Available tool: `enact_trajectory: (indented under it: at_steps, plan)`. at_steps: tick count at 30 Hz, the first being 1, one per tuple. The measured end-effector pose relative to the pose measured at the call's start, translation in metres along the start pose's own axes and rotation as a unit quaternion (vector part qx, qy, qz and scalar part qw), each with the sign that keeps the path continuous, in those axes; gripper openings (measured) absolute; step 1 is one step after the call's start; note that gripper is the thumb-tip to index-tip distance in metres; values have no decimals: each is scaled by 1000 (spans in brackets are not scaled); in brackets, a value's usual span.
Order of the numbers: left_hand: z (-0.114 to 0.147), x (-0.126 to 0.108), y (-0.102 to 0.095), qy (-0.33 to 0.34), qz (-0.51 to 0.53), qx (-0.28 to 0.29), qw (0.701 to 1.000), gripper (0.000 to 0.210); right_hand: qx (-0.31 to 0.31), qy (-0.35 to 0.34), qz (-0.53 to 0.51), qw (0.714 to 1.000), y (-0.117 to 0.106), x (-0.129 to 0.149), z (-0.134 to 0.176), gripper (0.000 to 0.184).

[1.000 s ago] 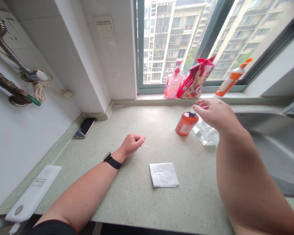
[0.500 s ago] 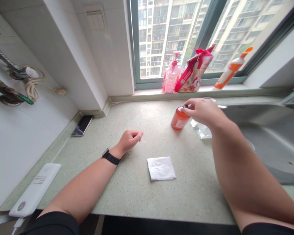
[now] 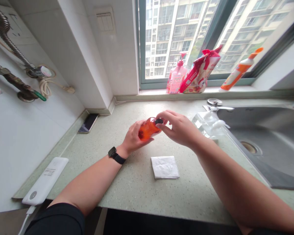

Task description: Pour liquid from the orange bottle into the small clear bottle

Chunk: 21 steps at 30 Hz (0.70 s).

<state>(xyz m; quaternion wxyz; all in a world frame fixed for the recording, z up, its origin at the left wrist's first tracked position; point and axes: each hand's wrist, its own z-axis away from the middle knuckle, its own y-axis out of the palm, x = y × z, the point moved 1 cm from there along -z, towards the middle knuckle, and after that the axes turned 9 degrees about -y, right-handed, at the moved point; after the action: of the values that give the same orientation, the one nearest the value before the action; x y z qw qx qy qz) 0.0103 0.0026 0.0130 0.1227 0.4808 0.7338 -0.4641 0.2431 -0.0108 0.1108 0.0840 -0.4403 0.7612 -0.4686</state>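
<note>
An orange bottle (image 3: 149, 130) with a black cap (image 3: 159, 121) is held tilted above the counter, its cap end toward the right. My left hand (image 3: 134, 137) wraps round the bottle's body from the left. At the other end, the fingers of my right hand (image 3: 177, 127) close on the black cap. A folded white tissue (image 3: 165, 167) lies flat on the counter, nearer to me than both hands. The bottle's label is mostly hidden from view.
Right of my hands, clear pump bottles (image 3: 208, 122) stand beside the steel sink (image 3: 271, 130). A phone (image 3: 88, 123) and a white power bank (image 3: 46, 179) lie at left. A pink pump bottle (image 3: 176, 76), a red bag (image 3: 199, 71) and an orange-white bottle (image 3: 238, 73) line the windowsill.
The orange bottle has moved left, off the counter, and tipped over. My left hand has opened out and taken its body, while my right hand has come left with the cap end.
</note>
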Motion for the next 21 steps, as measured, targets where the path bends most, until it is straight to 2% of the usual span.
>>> enact_trajectory:
  at_steps: [3,8,16,21]
  plan:
    - [-1,-1,1,-1,-20,-17,1000,77,-1,13,21,1000,3,0,0,9]
    - [-1,1,1,0,-73,-47,996,76,2,63,64,996,6,-6,-1,18]
    - [0,0,-1,-44,-103,-20,993,82,-1,-1,47,999,9,-10,0,8]
    - [1,1,0,-37,-89,-26,995,82,19,-37,-2,999,1,-10,1,24]
